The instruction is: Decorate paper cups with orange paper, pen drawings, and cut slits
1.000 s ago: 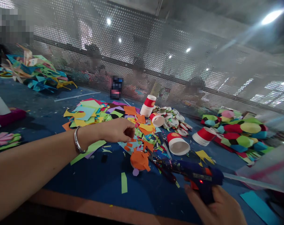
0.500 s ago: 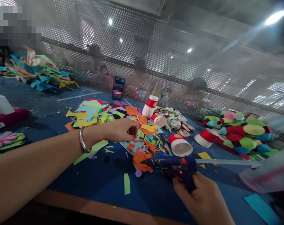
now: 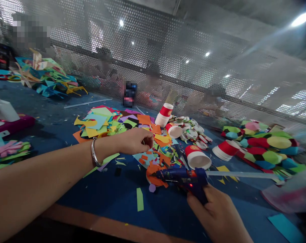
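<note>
My right hand (image 3: pixel 217 211) grips a dark blue hot glue gun (image 3: pixel 184 177), its small red light lit and a clear glue stick (image 3: pixel 239 174) jutting from the back. The nozzle points left at an orange paper piece (image 3: pixel 154 173) on the table; whether they touch I cannot tell. My left hand (image 3: pixel 136 140), with a silver bangle at the wrist, hovers over the heap of coloured paper scraps (image 3: pixel 97 121). Its fingers are curled together, and what lies in them, if anything, is hidden. A purple paper hexagon (image 3: pixel 152 188) and a green strip (image 3: pixel 140 199) lie near the orange piece.
Red-and-white paper cups (image 3: pixel 197 158) lie and stand beyond the glue gun, beside a pile of small round pieces (image 3: pixel 192 128). Coloured paper balls (image 3: pixel 264 145) are at right. A magenta-and-white object (image 3: pixel 13 123) stands left. A perforated metal screen (image 3: pixel 153 44) runs behind the table.
The whole view has shifted slightly, so things sit a little further right. The glue gun has drawn slightly left relative to the table. Both hands keep the same pose.
</note>
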Demonstrator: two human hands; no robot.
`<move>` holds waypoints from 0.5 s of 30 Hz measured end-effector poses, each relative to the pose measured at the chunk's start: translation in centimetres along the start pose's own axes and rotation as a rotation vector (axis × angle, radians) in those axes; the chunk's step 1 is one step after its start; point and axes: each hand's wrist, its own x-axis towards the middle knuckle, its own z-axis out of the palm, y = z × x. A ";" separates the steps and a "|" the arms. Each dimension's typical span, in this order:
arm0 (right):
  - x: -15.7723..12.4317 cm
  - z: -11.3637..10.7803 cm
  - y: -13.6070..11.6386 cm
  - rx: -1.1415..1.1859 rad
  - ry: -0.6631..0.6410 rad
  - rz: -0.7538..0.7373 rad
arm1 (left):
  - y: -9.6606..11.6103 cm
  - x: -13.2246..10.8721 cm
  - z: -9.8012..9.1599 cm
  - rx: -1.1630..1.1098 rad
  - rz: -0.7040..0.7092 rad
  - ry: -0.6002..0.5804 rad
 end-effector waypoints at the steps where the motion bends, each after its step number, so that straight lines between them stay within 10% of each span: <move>1: 0.0 0.0 0.0 0.007 -0.005 0.002 | 0.0 0.0 0.0 -0.002 -0.003 -0.003; 15: -0.1 -0.3 -0.1 0.031 -0.023 0.015 | 0.8 -0.1 -0.7 0.005 -0.057 -0.010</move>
